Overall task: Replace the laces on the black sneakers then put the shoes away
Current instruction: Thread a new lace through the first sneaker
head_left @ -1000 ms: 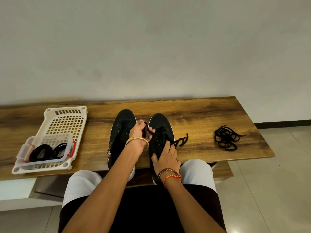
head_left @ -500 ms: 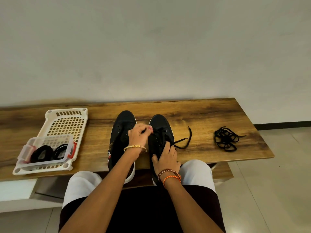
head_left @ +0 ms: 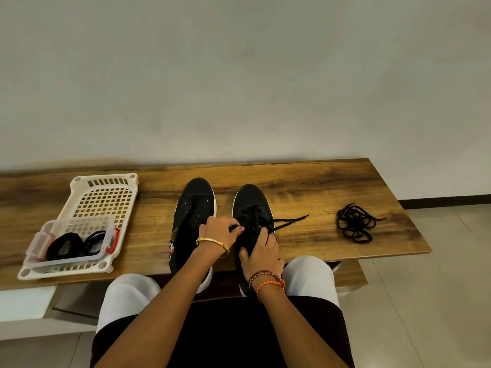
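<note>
Black canvas covers both low sneakers, which stand side by side, toes toward the wall, on the brown wood-grain bench top (head_left: 305, 187), their heels jutting past its near edge above the person's knees. The left black sneaker with white sole (head_left: 192, 208) shows bare eyelets, and a small red and white mark sits on its outer side. The right black sneaker (head_left: 249, 200) carries a thin black lace (head_left: 287, 221) criss-crossed through its front eyelets; one free end trails off to the right and lies on the wood. The left hand (head_left: 219, 233), wearing a gold bangle, reaches across between the shoes with curled fingers pinching the lace at the inner edge of the right sneaker. The right hand (head_left: 263, 252), with braided brown and orange wrist cords, lies over the middle of that shoe, fingers bent around its upper and gripping it in place. Well apart, near the bench's right end, rests a loose tangled bundle of black laces (head_left: 354, 221). At the left end sits a white perforated plastic tray (head_left: 106, 192), and in its near part stands a clear plastic box with red clips (head_left: 73, 243) holding two coiled black items, whose kind I cannot tell.
</note>
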